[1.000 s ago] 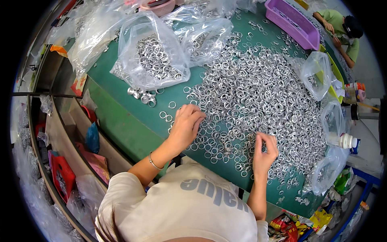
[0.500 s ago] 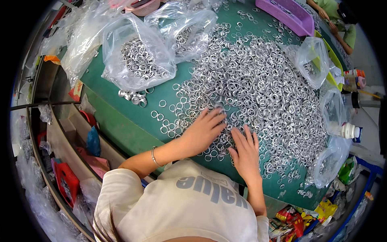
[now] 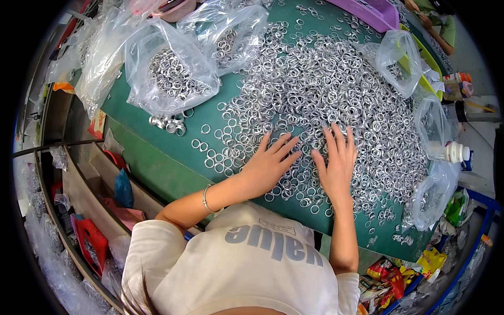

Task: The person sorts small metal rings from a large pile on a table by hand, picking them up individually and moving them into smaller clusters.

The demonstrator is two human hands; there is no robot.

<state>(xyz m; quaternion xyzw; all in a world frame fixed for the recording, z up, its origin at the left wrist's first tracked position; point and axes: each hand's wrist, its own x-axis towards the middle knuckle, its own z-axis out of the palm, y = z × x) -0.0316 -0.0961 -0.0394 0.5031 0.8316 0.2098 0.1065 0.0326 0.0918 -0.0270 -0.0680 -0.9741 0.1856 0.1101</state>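
Observation:
A broad heap of silver-coloured metal rings (image 3: 362, 94) covers much of the green tabletop (image 3: 152, 142). My left hand (image 3: 269, 164) lies palm down at the near left edge of the heap, its fingers spread over loose rings. To its right, my right hand (image 3: 337, 160) rests with fingers stretched out, fingertips on the heap and thumb apart. Neither hand grips anything that shows; what lies beneath the palms is hidden. Scattered rings (image 3: 218, 160) lie flat left of my left hand, and more lie between my forearms.
Clear plastic bags of rings (image 3: 173, 79) stand at the far left, with thicker rings (image 3: 169, 124) beside them. A purple basket (image 3: 370, 13) and a yellow-green tray (image 3: 420, 60) sit at the far right. A white bottle (image 3: 455, 152) lies past the right edge. Another person's arm (image 3: 441, 39) shows beyond.
My right hand has moved up and to the right, farther onto the heap. My left hand has shifted slightly, its fingers more spread. Some rings now lie nearer me, between my arms.

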